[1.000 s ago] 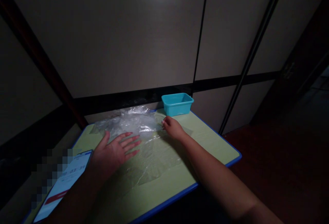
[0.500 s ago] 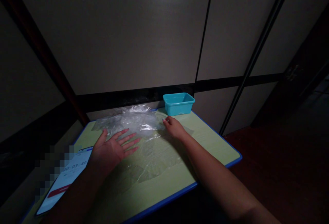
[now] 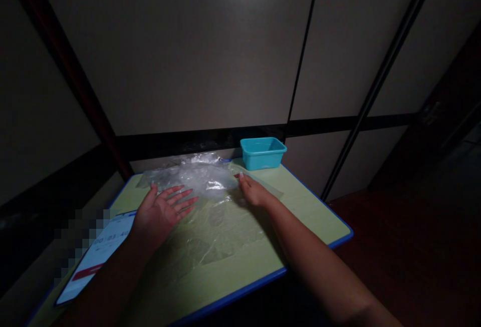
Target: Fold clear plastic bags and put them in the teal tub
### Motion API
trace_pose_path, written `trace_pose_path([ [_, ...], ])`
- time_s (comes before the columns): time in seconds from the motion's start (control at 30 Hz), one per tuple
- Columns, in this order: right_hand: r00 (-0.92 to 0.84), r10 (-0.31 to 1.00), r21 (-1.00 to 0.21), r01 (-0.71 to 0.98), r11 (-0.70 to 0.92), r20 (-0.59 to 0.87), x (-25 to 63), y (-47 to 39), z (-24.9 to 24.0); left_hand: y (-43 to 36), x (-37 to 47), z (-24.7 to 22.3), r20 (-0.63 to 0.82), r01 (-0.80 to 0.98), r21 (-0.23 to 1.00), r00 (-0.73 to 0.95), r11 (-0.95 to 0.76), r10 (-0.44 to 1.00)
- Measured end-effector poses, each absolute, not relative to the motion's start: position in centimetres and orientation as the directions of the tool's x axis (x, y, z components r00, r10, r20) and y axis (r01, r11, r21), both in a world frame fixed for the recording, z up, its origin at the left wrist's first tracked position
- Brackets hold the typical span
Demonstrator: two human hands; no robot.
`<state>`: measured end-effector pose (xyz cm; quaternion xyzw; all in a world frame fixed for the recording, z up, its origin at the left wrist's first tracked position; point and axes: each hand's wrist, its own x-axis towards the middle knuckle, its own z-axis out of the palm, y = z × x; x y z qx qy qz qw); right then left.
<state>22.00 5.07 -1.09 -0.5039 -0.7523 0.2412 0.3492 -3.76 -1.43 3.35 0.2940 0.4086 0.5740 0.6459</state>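
Clear crumpled plastic lies in a heap at the back of the yellow-green table, and a thin flat sheet of it spreads towards the front. My left hand is palm up with its fingers spread, over the left part of the plastic, holding nothing. My right hand is at the right edge of the heap, thumb up and fingers extended; nothing shows in it. Just behind my right hand stands a turquoise plastic basket.
A tablet with a timer on its screen lies at the table's left side, partly behind my left forearm. Dark-framed cabinet panels rise behind the table. Dark red floor shows at the right.
My right hand's fingers have loosened from a pinch, and the small light thing at its fingertips no longer shows. My left hand has shifted slightly left. The view has moved a little.
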Motion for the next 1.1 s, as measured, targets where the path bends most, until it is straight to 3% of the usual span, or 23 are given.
trace_pose_path([
  [0.2,-0.215,0.873,-0.688,0.545,0.479,0.438,21.8,4.9,-0.4,-1.8,-3.6,3.7,-0.155,-0.546,0.828,-0.003,0.128,0.988],
  [0.4,-0.108,0.788,-0.71,0.373,0.598,0.606,21.6,4.7,0.1,-1.3,-4.0,3.6,-0.018,-0.489,0.864,-0.272,-0.122,0.962],
  [0.53,-0.065,0.882,-0.791,0.416,0.448,0.466,21.9,5.3,0.0,-1.1,-4.2,3.2,0.019,-0.375,0.916,-0.321,-0.146,0.947],
  [0.63,-0.092,0.935,-0.829,0.438,0.346,0.341,22.0,5.8,-0.2,-1.4,-3.9,3.0,0.016,-0.313,0.945,-0.238,-0.092,0.971],
  [0.73,-0.077,0.93,-0.866,0.342,0.364,0.36,21.9,5.8,-0.1,-1.5,-3.6,2.7,0.038,-0.201,0.978,-0.113,-0.061,0.993],
  [0.83,-0.02,0.917,-0.886,0.25,0.39,0.398,21.8,5.7,0.0,-1.2,-3.7,2.1,0.115,0.061,0.992,-0.093,-0.109,0.989],
  [0.9,-0.039,0.903,-0.842,0.345,0.415,0.429,21.6,5.5,0.0,-1.1,-3.7,1.5,0.206,0.324,0.93,-0.074,-0.172,0.976],
  [1.0,-0.178,0.855,-0.655,0.573,0.493,0.487,21.2,5.1,-0.3,-1.2,-3.6,0.7,0.345,0.66,0.67,0.13,-0.341,0.929],
  [1.1,-0.301,0.832,-0.521,0.667,0.533,0.466,20.8,4.7,-0.6,-1.5,-3.1,-0.1,0.399,0.719,0.407,0.414,-0.563,0.818],
])
